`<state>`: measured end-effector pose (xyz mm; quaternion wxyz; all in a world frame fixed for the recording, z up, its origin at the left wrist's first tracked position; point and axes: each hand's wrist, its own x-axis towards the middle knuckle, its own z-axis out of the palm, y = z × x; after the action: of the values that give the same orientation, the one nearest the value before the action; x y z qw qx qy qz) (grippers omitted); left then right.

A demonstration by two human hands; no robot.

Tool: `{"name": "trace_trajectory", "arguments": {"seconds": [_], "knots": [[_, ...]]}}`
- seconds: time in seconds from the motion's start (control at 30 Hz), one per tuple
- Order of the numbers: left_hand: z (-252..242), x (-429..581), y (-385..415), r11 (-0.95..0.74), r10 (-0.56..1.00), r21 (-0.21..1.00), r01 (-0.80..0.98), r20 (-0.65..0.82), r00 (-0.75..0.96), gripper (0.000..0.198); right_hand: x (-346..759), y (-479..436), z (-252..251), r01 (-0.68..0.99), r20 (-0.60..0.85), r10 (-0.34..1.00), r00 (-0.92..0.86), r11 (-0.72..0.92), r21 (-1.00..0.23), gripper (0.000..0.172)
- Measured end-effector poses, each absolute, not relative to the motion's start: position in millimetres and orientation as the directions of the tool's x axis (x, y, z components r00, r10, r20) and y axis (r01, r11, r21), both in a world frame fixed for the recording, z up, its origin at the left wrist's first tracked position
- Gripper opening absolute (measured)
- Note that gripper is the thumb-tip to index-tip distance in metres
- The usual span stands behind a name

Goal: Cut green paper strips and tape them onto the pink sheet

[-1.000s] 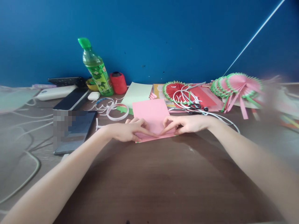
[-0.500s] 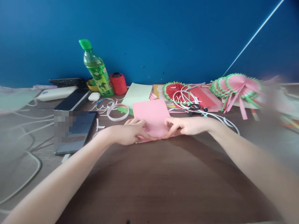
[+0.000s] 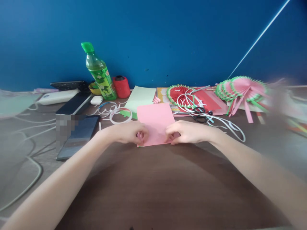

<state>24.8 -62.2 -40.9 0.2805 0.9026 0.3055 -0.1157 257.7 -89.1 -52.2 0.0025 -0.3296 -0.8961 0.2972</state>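
A sheet of pink paper (image 3: 156,119) lies on the brown table in front of me, with a sliver of green at its near left corner. My left hand (image 3: 135,131) is closed at the near left part of the sheet, thumb and fingers pinching its edge. At the near right part, my right hand (image 3: 182,131) pinches the same edge with curled fingers. Between the two hands the near edge shows as a fairly straight line. Parts of the fingertips are hidden by the hands themselves.
Behind the sheet lie pale green paper (image 3: 141,97), a tape roll (image 3: 121,115), scissors (image 3: 200,114) and white cables. A red pleated paper fan (image 3: 180,95) and pink-green fans (image 3: 248,86) sit to the right. A green bottle (image 3: 102,76), red thread spool (image 3: 121,88) and dark tablet (image 3: 80,135) are left.
Both hands have drawn apart along the near edge of the pink paper. The forefingers, stretched towards each other along the edge before, are now curled into pinches.
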Motion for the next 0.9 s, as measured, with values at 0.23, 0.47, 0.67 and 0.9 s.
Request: {"name": "trace_trajectory", "arguments": {"seconds": [0.23,0.47,0.67,0.9], "knots": [[-40,21,-58,-0.691,0.405,0.479,0.541,-0.364,0.839,0.018,255,-93,-51,0.583,-0.174,0.601,-0.78,0.598,-0.55,0.009],[-35,22,-64,-0.627,0.49,0.467,0.624,-0.386,0.781,0.016,254,-95,-49,0.609,-0.109,0.645,-0.756,0.634,-0.477,0.021],[-32,17,-62,-0.619,0.618,0.453,0.642,-0.223,0.754,0.014,262,-90,-43,0.596,0.175,0.751,-0.636,0.623,-0.506,0.024],[-16,23,-70,-0.673,0.736,0.439,0.596,0.478,0.48,0.011,264,-95,-29,0.63,0.81,0.531,-0.248,0.724,-0.281,0.015]]}}
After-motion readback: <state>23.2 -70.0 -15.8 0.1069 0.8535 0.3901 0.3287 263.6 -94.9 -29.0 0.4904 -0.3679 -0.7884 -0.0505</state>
